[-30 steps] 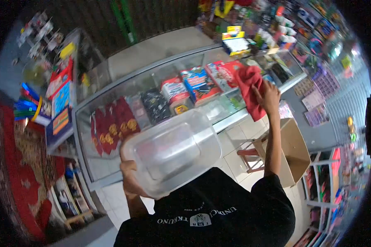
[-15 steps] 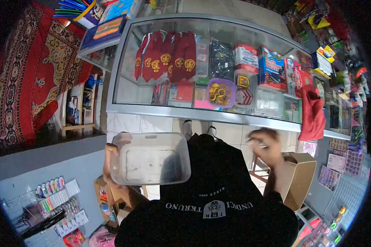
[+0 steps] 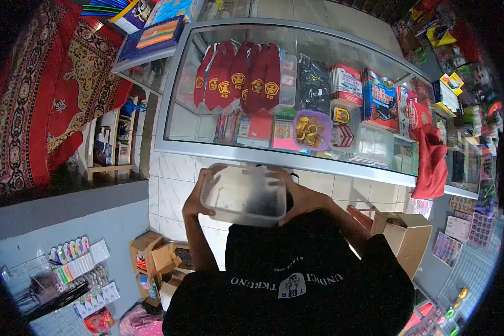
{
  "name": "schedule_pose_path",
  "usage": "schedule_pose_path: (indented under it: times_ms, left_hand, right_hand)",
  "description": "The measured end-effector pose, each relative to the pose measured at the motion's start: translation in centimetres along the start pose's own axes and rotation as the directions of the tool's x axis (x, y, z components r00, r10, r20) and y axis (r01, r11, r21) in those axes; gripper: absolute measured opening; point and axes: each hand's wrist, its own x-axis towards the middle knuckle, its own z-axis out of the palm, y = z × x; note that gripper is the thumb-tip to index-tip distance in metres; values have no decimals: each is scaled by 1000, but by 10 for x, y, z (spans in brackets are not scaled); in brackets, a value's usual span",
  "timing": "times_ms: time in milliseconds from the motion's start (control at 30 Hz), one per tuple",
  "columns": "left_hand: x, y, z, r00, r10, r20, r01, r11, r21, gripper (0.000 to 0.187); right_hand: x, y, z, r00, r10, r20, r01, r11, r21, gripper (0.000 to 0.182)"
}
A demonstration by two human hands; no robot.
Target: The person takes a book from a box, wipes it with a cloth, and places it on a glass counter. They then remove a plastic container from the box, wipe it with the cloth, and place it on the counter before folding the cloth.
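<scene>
A translucent plastic container (image 3: 241, 199) is held in front of my black shirt, just short of the glass display case (image 3: 285, 155). My left hand (image 3: 197, 197) grips its left side, thumb near the lower edge. On the opposite side, my right hand (image 3: 298, 193) closes around the right end, with its fingers reaching over the far rim. The container looks slightly blurred, and I make out no contents.
Inside the case lie maroon ties (image 3: 238, 78), books (image 3: 382, 101) and a purple tub (image 3: 312, 130) of gold-coloured pieces. A red cloth (image 3: 429, 162) hangs over its front edge. Cardboard boxes stand at right (image 3: 403, 238) and lower left (image 3: 147, 249); a patterned red carpet (image 3: 25, 101) is far left.
My right hand has come in from the right and taken hold of the container's right side. The container has moved right and toward the case, and its tilt has changed.
</scene>
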Motion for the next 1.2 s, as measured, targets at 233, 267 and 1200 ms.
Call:
schedule_pose_path:
  times_ms: [233, 267, 1200]
  left_hand:
    - [10, -26, -13, 951, -142, -276, 179, 977, 114, 107]
    - [14, -29, -12, 944, -96, -315, 101, 995, 0, 102]
    - [75, -82, 11, 542, 142, -828, -215, 976, 26, 67]
  right_hand:
    - [7, 20, -4, 944, 130, -303, -186, 969, -161, 109]
    - [13, 27, -5, 929, 68, -365, -152, 966, -207, 107]
    - [162, 71, -19, 762, -375, -528, 64, 855, -515, 84]
